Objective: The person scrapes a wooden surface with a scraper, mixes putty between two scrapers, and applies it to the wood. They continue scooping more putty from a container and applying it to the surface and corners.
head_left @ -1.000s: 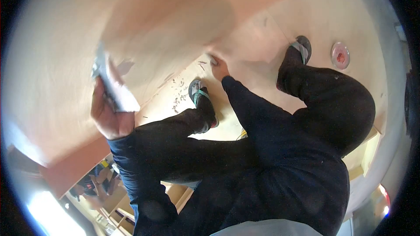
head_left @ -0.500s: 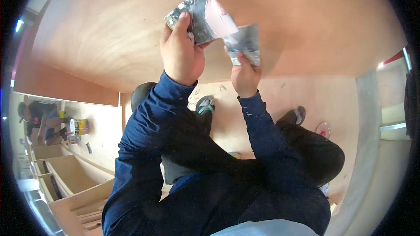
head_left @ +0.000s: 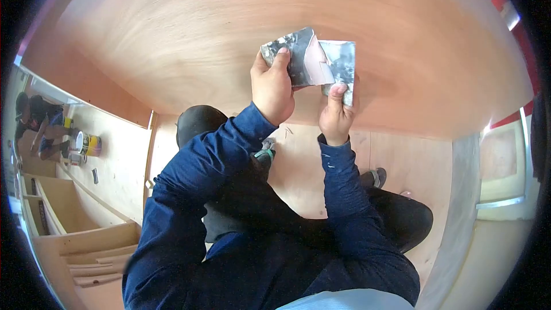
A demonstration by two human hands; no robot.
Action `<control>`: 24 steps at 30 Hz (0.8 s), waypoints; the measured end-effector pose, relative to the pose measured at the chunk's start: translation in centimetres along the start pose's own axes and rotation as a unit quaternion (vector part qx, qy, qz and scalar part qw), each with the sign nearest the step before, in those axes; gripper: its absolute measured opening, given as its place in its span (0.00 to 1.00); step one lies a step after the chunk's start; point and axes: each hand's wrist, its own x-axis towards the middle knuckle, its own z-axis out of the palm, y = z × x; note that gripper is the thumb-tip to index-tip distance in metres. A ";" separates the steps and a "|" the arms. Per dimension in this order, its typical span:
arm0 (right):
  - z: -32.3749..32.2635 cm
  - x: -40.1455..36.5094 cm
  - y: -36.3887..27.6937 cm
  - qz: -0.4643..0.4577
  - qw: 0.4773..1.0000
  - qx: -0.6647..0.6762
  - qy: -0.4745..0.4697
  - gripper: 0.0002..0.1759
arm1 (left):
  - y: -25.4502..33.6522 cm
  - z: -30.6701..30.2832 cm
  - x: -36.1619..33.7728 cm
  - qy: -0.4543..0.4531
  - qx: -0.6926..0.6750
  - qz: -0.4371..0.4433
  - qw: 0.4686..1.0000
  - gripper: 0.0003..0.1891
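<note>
My left hand (head_left: pixel 273 88) grips a dark, stained flat plate (head_left: pixel 297 60) with its thumb on top. Pinkish-white paste (head_left: pixel 315 64) coats that plate's right part. A second thin, smeared plate (head_left: pixel 342 60) is in my right hand (head_left: pixel 337 113), thumb on its lower edge. The two plates meet or overlap at the pasted edge; whether they touch is hard to tell. Both are held in front of a large plywood panel (head_left: pixel 201 28). The fingers behind the plates are mostly hidden.
At the far left another person (head_left: pixel 43 117) crouches near a paint bucket (head_left: pixel 85 143). A wooden frame with compartments (head_left: pixel 86 238) stands lower left. My sandaled feet rest on the plywood floor (head_left: pixel 298 178). A grey strip (head_left: pixel 459 189) runs down the right.
Both hands and plates appear lower and further right in view, and the plates sit more side by side. The camera view has shifted too.
</note>
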 end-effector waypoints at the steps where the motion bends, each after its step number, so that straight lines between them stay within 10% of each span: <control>1: 0.5 0.2 -0.7 -0.007 0.998 -0.056 -0.033 0.23 | 0.3 -0.1 0.2 -0.006 0.006 0.028 1.000 0.09; 8: -4.2 0.4 -2.0 -0.037 0.939 -0.292 -0.180 0.19 | 1.2 2.0 -0.4 -0.062 -0.084 0.171 0.980 0.06; 12: -4.0 0.7 -2.0 0.145 0.989 0.005 0.008 0.16 | 1.8 0.8 1.8 -0.068 -0.056 0.289 0.953 0.08; 16: -2.8 0.0 -3.7 0.290 0.859 0.405 0.120 0.15 | 1.3 1.3 0.9 -0.055 -0.062 0.299 0.951 0.09; 20: 0.6 -0.6 -5.4 0.311 0.891 0.288 0.164 0.16 | 0.0 1.3 0.5 -0.032 -0.065 0.315 0.946 0.09; 24: -0.5 -3.1 0.3 0.119 0.982 -0.018 0.144 0.16 | -0.2 1.7 -0.4 -0.022 -0.022 0.341 0.939 0.09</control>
